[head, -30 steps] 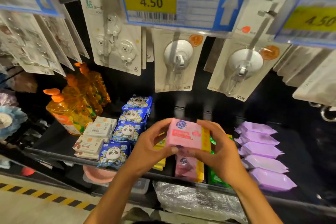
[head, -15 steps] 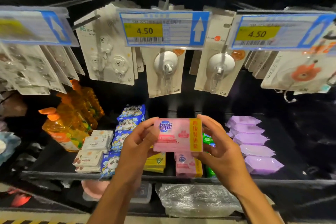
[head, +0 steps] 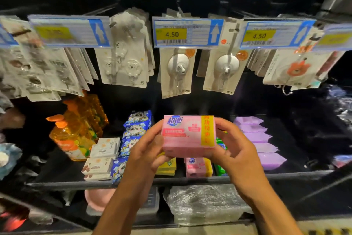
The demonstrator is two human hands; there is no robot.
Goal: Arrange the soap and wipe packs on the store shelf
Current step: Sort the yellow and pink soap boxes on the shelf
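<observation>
Change: the pink soap pack (head: 187, 135) was tilted top-up a second ago and now stands with its printed face to the camera. It remains held in both hands, in about the same place as half a second ago.
Shelf (head: 66, 185): one black shelf, with stock laid in rows.
Hook cards (head: 176, 71): hang above the shelf. Two price tags (head: 187, 33) read 4.50, the others are blurred.
Orange bottles (head: 72, 135): far left, number cannot be told.
Left hand (head: 144, 154): grips the left end of the pink soap pack, thumb on the front, fingers curled beneath.
Right hand (head: 238, 154): grips the right end, fingers wrapped behind it.
Pink soap pack, position: held level in the air in front of the shelf's middle, above a second pink pack (head: 197, 167) lying there.
Purple wipe packs (head: 264, 148): five, in one row at the right.
Panda packs (head: 135, 130): four visible, left of centre.
White boxes (head: 103, 151): at least four, beside the panda packs.
Yellow pack (head: 167, 168), green pack (head: 221, 170): one of each visible, either side of the second pink pack.
</observation>
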